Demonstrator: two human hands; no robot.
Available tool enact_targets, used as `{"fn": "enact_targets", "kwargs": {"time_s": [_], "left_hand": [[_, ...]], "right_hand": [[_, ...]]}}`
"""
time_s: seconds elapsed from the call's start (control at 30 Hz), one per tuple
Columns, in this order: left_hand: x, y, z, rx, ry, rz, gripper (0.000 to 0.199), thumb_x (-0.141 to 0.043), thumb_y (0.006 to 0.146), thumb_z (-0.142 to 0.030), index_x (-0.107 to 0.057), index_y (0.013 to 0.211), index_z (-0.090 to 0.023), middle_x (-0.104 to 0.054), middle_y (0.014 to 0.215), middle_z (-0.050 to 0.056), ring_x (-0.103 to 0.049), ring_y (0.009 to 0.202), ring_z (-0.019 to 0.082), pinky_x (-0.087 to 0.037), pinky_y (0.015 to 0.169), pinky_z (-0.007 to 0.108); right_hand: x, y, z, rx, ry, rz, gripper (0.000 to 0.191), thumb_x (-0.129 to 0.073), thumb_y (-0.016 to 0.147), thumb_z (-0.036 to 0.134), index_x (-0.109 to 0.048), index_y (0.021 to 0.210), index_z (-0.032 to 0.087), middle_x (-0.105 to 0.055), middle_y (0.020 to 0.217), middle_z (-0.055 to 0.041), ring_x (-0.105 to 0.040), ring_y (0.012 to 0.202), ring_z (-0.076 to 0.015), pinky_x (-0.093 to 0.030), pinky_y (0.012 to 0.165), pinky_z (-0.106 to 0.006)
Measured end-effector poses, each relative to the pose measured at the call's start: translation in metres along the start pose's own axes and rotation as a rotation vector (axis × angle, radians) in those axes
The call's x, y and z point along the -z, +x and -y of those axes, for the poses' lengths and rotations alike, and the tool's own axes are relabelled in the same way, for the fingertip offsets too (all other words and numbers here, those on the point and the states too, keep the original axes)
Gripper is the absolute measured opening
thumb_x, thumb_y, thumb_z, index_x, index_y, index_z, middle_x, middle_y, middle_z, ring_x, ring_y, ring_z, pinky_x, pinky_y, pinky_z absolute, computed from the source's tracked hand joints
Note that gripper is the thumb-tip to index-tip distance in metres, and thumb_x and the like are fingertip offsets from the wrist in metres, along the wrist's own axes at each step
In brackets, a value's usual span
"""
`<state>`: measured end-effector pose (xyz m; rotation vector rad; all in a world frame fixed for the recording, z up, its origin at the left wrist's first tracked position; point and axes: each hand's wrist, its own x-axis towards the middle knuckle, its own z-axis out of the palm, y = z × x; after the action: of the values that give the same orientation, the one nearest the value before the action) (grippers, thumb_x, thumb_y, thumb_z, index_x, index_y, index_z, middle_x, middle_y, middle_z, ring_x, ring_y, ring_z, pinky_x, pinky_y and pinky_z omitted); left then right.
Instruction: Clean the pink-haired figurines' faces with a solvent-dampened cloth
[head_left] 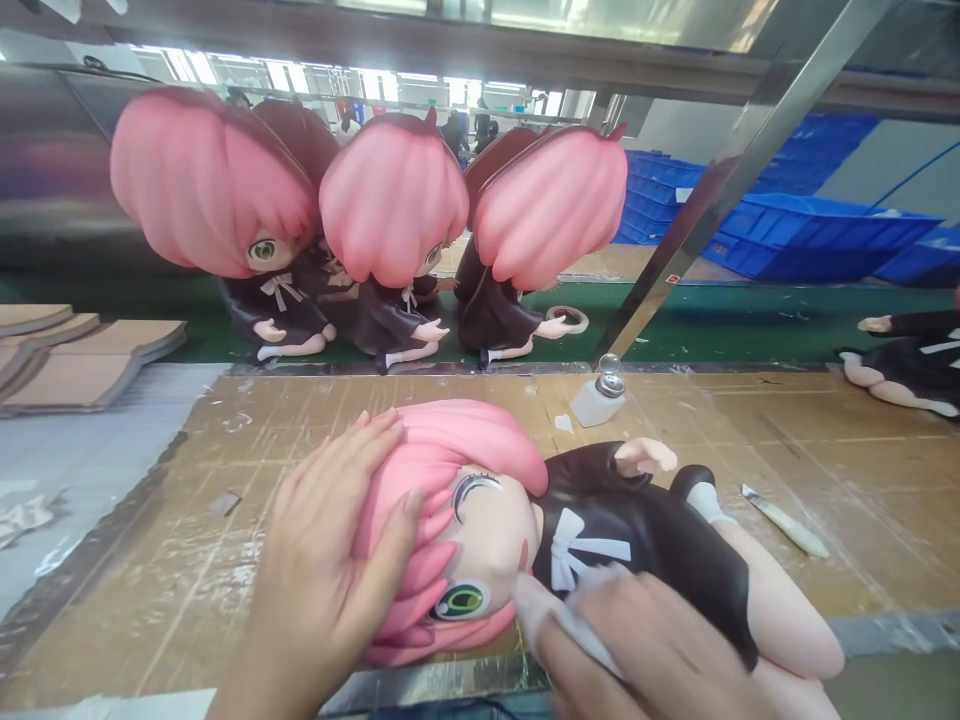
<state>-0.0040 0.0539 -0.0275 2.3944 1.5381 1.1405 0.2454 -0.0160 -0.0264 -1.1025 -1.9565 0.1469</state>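
A large pink-haired doll figure (pixel 652 525) in a black dress with a white bow lies on its back on the bench, head to the left. One eye is green and open, the other is closed in a wink. My left hand (pixel 341 530) rests on the pink hair with fingers stretched out and thumb apart. In my right hand (pixel 637 640), blurred by motion, a white cloth (pixel 559 620) is pinched and touches the figure's face near the mouth and chin. Part of the dress is hidden behind that hand.
Behind stand several similar figures (pixel 394 200) on a green surface. A white pump bottle (pixel 600 395) with its lid up and a small blade-like tool (pixel 784 520) lie around the figure. Blue crates (pixel 817 240), a slanted metal post (pixel 675 240) and stacked curved boards (pixel 90 360) surround the bench.
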Motion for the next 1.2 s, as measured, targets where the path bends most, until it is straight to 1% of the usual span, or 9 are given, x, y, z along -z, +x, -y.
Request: {"fn": "enact_targets", "kwargs": {"time_s": [0.1, 0.2, 0.43, 0.57, 0.67, 0.77, 0.93, 1.07, 1.2], "left_hand": [[-0.001, 0.0, 0.0, 0.003, 0.004, 0.002, 0.042, -0.05, 0.097, -0.038, -0.051, 0.137, -0.026, -0.057, 0.143, 0.002, -0.049, 0.135, 0.022, -0.032, 0.111, 0.034], [-0.001, 0.001, 0.0, -0.003, 0.003, 0.005, 0.042, -0.049, 0.097, -0.038, -0.051, 0.137, -0.026, -0.057, 0.143, 0.002, -0.049, 0.135, 0.022, -0.032, 0.111, 0.035], [-0.002, 0.003, -0.001, -0.028, 0.026, -0.008, 0.041, -0.049, 0.097, -0.035, -0.051, 0.136, -0.023, -0.059, 0.141, 0.003, -0.05, 0.134, 0.023, -0.031, 0.111, 0.035], [-0.001, 0.002, 0.0, -0.017, 0.009, -0.002, 0.043, -0.049, 0.097, -0.035, -0.05, 0.138, -0.025, -0.058, 0.142, 0.002, -0.05, 0.134, 0.022, -0.033, 0.11, 0.034], [0.0, 0.003, 0.002, -0.007, -0.001, 0.011, 0.042, -0.051, 0.096, -0.036, -0.051, 0.137, -0.027, -0.058, 0.141, 0.0, -0.051, 0.133, 0.022, -0.033, 0.109, 0.033], [-0.002, 0.004, 0.001, -0.019, 0.018, 0.001, 0.042, -0.05, 0.096, -0.036, -0.052, 0.136, -0.025, -0.059, 0.14, 0.001, -0.052, 0.132, 0.023, -0.033, 0.109, 0.035], [-0.002, 0.006, 0.0, -0.002, -0.004, 0.019, 0.042, -0.05, 0.097, -0.034, -0.051, 0.137, -0.025, -0.058, 0.141, 0.002, -0.051, 0.132, 0.026, -0.033, 0.109, 0.039], [0.001, 0.008, -0.002, 0.024, 0.001, 0.051, 0.042, -0.05, 0.097, -0.035, -0.049, 0.138, -0.025, -0.057, 0.141, 0.003, -0.051, 0.132, 0.026, -0.035, 0.109, 0.04], [0.001, 0.008, -0.002, 0.008, 0.012, 0.036, 0.042, -0.05, 0.096, -0.036, -0.05, 0.136, -0.025, -0.059, 0.139, 0.004, -0.053, 0.13, 0.029, -0.036, 0.107, 0.046]], "right_hand": [[-0.031, 0.009, 0.003, 0.222, -0.297, 0.154, 0.031, -0.055, 0.088, 0.022, -0.068, 0.115, 0.016, -0.066, 0.08, -0.0068, -0.053, 0.066, -0.0204, -0.043, 0.06, -0.035], [-0.042, 0.018, 0.002, 0.195, -0.329, 0.173, 0.031, -0.048, 0.096, 0.028, -0.065, 0.118, 0.016, -0.064, 0.084, -0.0062, -0.052, 0.072, -0.0211, -0.042, 0.066, -0.036], [-0.053, 0.024, -0.001, 0.168, -0.346, 0.146, 0.031, -0.046, 0.098, 0.03, -0.065, 0.119, 0.018, -0.063, 0.089, -0.0064, -0.049, 0.079, -0.0222, -0.037, 0.072, -0.036], [-0.053, 0.027, -0.005, 0.147, -0.325, 0.121, 0.04, -0.047, 0.1, 0.049, -0.064, 0.121, 0.019, -0.063, 0.091, -0.0071, -0.049, 0.08, -0.0225, -0.037, 0.072, -0.034], [-0.049, 0.024, -0.008, 0.174, -0.321, 0.159, 0.049, -0.046, 0.098, 0.058, -0.064, 0.119, 0.018, -0.064, 0.09, -0.0072, -0.051, 0.08, -0.0227, -0.037, 0.073, -0.035], [-0.049, 0.024, -0.008, 0.183, -0.329, 0.159, 0.052, -0.048, 0.096, 0.061, -0.064, 0.119, 0.018, -0.063, 0.088, -0.0072, -0.052, 0.079, -0.0231, -0.036, 0.073, -0.036], [-0.058, 0.027, -0.009, 0.132, -0.325, 0.07, 0.051, -0.048, 0.095, 0.063, -0.066, 0.117, 0.02, -0.062, 0.092, -0.0066, -0.051, 0.083, -0.0223, -0.038, 0.075, -0.035], [-0.053, 0.023, -0.011, 0.193, -0.33, 0.125, 0.047, -0.052, 0.095, 0.058, -0.065, 0.118, 0.019, -0.062, 0.088, -0.0061, -0.053, 0.083, -0.0224, -0.039, 0.075, -0.035], [-0.052, 0.023, -0.01, 0.201, -0.353, 0.111, 0.047, -0.052, 0.095, 0.059, -0.066, 0.118, 0.021, -0.062, 0.089, -0.0058, -0.053, 0.082, -0.0227, -0.039, 0.076, -0.036]]}}
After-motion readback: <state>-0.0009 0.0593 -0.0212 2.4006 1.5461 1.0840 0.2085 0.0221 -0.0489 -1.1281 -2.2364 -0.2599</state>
